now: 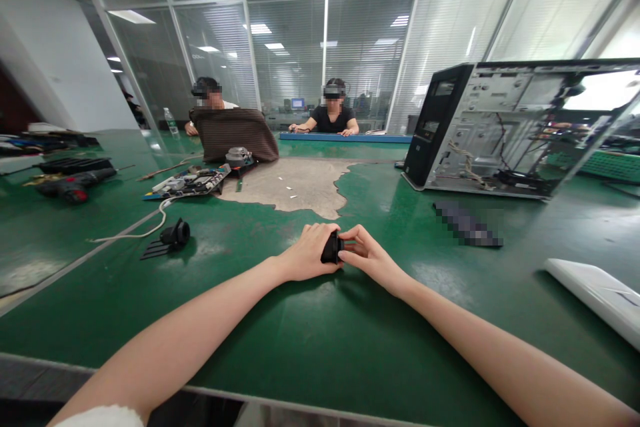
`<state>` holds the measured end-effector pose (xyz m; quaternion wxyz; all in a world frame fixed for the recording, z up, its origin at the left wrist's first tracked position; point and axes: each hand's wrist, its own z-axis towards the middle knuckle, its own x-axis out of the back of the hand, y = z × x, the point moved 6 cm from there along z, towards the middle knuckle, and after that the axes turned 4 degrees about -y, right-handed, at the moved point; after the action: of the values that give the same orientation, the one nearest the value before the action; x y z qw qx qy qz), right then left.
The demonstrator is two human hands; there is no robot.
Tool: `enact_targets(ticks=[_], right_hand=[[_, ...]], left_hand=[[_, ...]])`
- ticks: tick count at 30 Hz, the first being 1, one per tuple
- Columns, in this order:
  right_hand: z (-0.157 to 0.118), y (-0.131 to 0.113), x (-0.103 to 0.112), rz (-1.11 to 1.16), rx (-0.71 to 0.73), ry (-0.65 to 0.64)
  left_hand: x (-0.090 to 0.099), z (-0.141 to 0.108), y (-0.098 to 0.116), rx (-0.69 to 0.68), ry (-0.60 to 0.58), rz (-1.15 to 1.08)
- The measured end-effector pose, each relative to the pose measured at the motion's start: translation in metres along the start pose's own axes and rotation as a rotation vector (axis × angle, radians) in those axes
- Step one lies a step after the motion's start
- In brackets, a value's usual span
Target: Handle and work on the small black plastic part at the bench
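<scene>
Just above the green tabletop, near the middle of the view, my left hand [306, 253] is wrapped round a small black part [330, 248] with a flange at its right end. My right hand [367, 253] pinches that right end between thumb and fingers. Most of the part is hidden by my fingers, so its exact kind cannot be made out. To the left lies another black plastic part [175, 235] with a round end and several flat prongs, apart from both hands.
An open computer case [440, 127] stands at right, with a blurred dark object [465, 223] before it. A white casing [595, 293] lies at the right edge. A circuit board [193, 180], a cable [160, 217] and a power drill [75, 185] are at left. Two people sit opposite.
</scene>
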<state>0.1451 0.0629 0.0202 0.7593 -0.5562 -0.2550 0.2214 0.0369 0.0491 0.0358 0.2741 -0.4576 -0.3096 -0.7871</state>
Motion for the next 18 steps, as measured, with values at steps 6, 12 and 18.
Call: enact_targets(ticks=[6,12,18], right_hand=[[0.0014,0.0040,0.0020,-0.045,-0.022,0.023],[0.0016,0.0064,0.0010,-0.031,-0.018,-0.014],[0.0013,0.0023,0.0005,0.001,0.000,0.011]], left_hand=[[-0.0005,0.0003,0.0002,0.004,0.004,-0.021],[-0.0012,0.0000,-0.0001,0.002,-0.005,-0.018],[-0.0008,-0.0003,-0.0010,0.008,0.008,-0.005]])
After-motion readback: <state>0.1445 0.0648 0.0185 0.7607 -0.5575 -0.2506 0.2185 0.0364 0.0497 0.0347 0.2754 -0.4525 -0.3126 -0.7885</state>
